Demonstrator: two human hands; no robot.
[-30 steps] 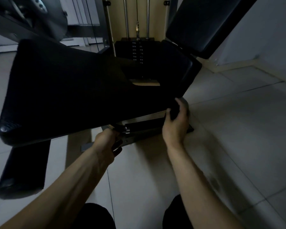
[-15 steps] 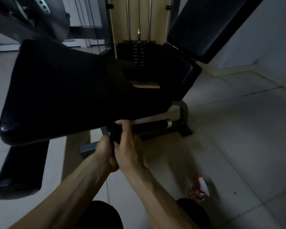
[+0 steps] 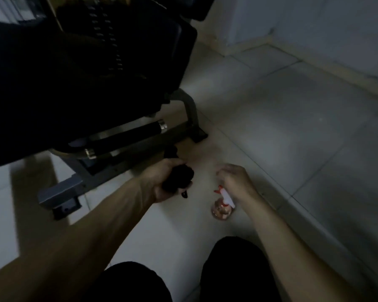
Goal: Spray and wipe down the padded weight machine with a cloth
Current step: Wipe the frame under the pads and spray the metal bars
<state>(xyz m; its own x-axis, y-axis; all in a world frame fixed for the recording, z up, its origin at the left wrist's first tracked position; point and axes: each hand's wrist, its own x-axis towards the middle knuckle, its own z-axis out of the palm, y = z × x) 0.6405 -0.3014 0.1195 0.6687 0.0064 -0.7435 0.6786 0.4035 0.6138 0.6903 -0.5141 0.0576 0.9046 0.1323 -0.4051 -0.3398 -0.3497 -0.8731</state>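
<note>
Closest to the camera, the person's knees point(image 3: 238, 269) in dark trousers sit low over a floor point(image 3: 292, 138) of large pale tiles with thin grout lines, dim and faintly glossy. Both bare forearms reach forward from there. The left hand point(image 3: 159, 182) has its fingers wrapped tight round a bunched dark cloth point(image 3: 180, 176), a loose end of it hanging out below the fist. Just to the right, the right hand point(image 3: 236, 182) is turned down over a spray bottle point(image 3: 223, 209) that stands on the tiles, a clear body with something reddish inside, a white neck and a red trigger. Its fingers curl over the head, but motion blur hides whether they have actually clasped it. Any label on the bottle is too smeared to read. Beyond the hands lies the weight machine's grey steel base point(image 3: 59, 194), then a black-sleeved bar point(image 3: 129, 136) with chrome collars, and a curved grey leg point(image 3: 190, 105) rising to the frame. Above these the broad black padded seat point(image 3: 63, 83) fills the upper left, almost lost in shadow. Behind it the weight stack point(image 3: 109, 40) shows rows of small pale marks, too blurred to read. Farthest off, a pale wall point(image 3: 314, 25) meets the floor along a beige skirting point(image 3: 247, 47).
</note>
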